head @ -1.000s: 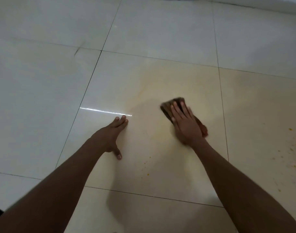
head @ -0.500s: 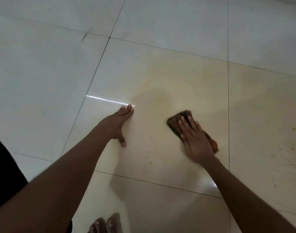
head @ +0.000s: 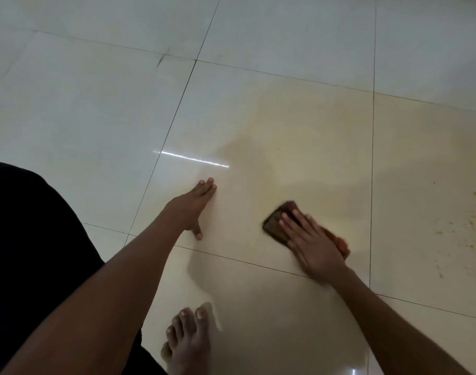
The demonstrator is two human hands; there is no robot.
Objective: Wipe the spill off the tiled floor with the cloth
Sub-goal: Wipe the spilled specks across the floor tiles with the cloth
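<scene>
A brown folded cloth (head: 275, 222) lies flat on the pale tiled floor (head: 96, 109), and my right hand (head: 312, 244) presses down on it with fingers spread, covering most of it; an orange edge shows to the hand's right. A faint yellowish smear (head: 307, 147) spreads over the tile beyond the cloth. Yellow specks of spill (head: 472, 226) dot the tile at the far right. My left hand (head: 190, 209) rests flat on the floor to the left of the cloth, fingers together, holding nothing.
My bare foot (head: 186, 339) stands on the tile at the bottom centre. Dark clothing (head: 28, 239) fills the lower left. A bright light streak (head: 190, 157) reflects on the floor just beyond my left hand.
My right hand has dragged the cloth toward me and slightly right. The view has tilted down, bringing my foot and dark clothing into sight. The left hand stays planted.
</scene>
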